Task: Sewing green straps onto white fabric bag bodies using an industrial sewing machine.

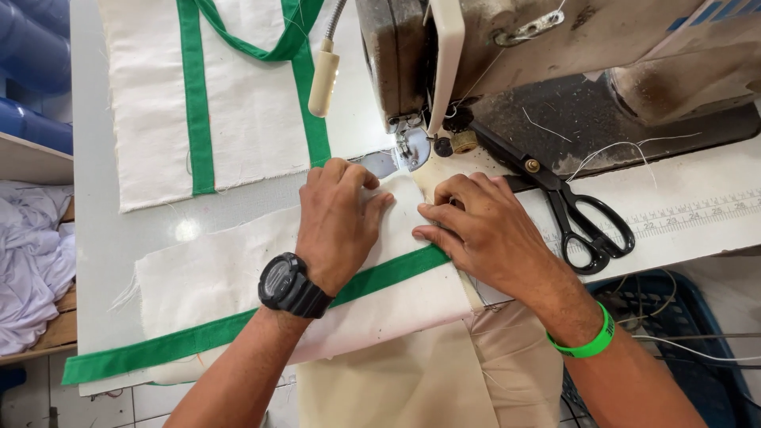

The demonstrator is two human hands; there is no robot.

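Cloth (238,277) with a green band (198,337) lies on the sewing table (103,214), at the machine's needle (412,147).
Left hand (337,226) presses flat, fingers open; right hand (479,230) pinches the cloth's edge; scissors (567,206) lie just beside.

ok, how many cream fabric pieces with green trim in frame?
2. One cream panel lies under both hands at the sewing machine; a second piece lies flat at the table's far left. More may be hidden.
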